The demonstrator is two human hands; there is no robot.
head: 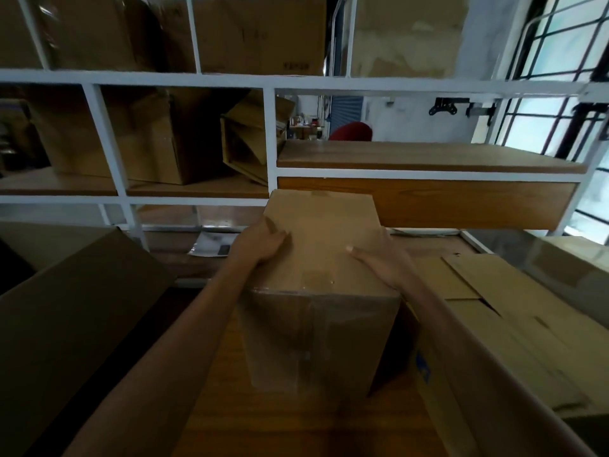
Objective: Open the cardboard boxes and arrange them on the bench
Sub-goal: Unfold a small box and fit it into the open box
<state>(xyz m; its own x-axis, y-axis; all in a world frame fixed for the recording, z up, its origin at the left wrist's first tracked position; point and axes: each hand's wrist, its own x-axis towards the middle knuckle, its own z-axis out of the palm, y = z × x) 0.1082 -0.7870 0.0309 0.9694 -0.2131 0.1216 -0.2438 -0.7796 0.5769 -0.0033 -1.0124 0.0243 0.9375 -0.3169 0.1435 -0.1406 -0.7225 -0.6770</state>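
Note:
A tall brown cardboard box (pixel 316 331) stands upright on the wooden bench (pixel 296 430) in front of me, with clear tape down its near face and over its closed top. My left hand (pixel 263 240) lies on the top's left edge, fingers curled over it. My right hand (pixel 379 258) presses flat on the top's right side, fingers spread. Both hands hold the box from above.
A large box (pixel 75 311) stands at the left. Flattened cardboard (pixel 514 318) is stacked at the right, with a box wall (pixel 468 390) beside it. Behind the bench a white metal shelf frame (pixel 270 140) holds more boxes (pixel 158 140) and wooden shelves (pixel 428 158).

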